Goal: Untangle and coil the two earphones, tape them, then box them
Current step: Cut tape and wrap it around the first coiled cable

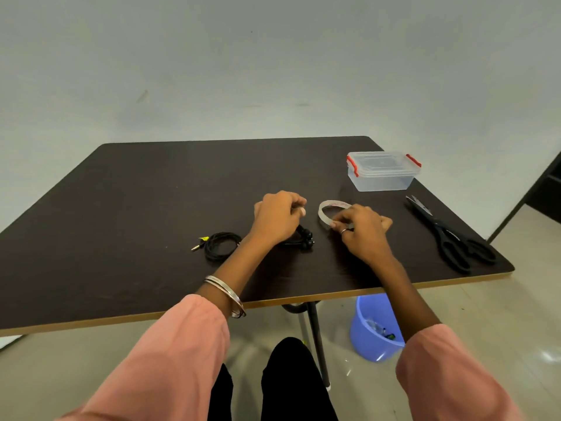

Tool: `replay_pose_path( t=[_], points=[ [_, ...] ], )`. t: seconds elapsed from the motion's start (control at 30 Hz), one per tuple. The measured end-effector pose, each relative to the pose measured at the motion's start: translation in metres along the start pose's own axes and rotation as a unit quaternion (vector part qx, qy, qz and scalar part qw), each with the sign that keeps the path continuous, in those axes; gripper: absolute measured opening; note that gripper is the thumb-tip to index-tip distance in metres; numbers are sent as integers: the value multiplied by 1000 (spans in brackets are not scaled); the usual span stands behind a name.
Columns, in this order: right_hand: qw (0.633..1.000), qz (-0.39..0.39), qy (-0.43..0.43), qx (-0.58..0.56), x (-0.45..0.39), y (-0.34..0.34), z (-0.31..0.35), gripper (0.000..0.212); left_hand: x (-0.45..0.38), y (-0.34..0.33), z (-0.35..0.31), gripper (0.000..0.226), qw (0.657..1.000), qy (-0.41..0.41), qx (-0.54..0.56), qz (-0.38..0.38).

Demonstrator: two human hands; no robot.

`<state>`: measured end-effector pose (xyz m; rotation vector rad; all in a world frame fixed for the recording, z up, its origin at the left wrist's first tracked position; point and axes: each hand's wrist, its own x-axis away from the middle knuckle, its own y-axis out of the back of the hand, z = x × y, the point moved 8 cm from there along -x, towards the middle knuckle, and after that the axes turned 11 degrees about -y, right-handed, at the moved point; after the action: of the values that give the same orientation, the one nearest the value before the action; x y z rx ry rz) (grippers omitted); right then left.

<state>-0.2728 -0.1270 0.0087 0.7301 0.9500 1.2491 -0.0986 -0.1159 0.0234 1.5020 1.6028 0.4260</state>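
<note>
From the head view, your left hand (277, 215) is curled around the second earphone (303, 238), pinning its bundle to the table (121, 208), while your right hand (361, 227) pinches the tape roll (326, 212) just beside it. The first earphone (220, 246) lies coiled to the left; box (382, 171) and scissors (449, 235) wait on the right. Keep the coil clamped tight, draw out only a short strip, and cut it before wrapping.

Pink sleeves (170, 354) pushed up forearms; silver bangles (226, 294) on left wrist; ring (344, 230) on right fingers; black trousers (294, 381).
</note>
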Motion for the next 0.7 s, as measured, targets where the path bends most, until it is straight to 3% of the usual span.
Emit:
replay_pose_path(
  t=[0.23,0.47,0.7],
  points=[
    [976,-20,79,-203,9,19,2,13,4,-4,-6,54,996,-11,83,-3],
    [962,-43,123,-241,14,28,15,14,18,18,-24,27,979,-32,138,-145],
    [962,-65,130,-232,19,32,17,17,24,11,-36,15,978,-54,162,-119]
  ],
)
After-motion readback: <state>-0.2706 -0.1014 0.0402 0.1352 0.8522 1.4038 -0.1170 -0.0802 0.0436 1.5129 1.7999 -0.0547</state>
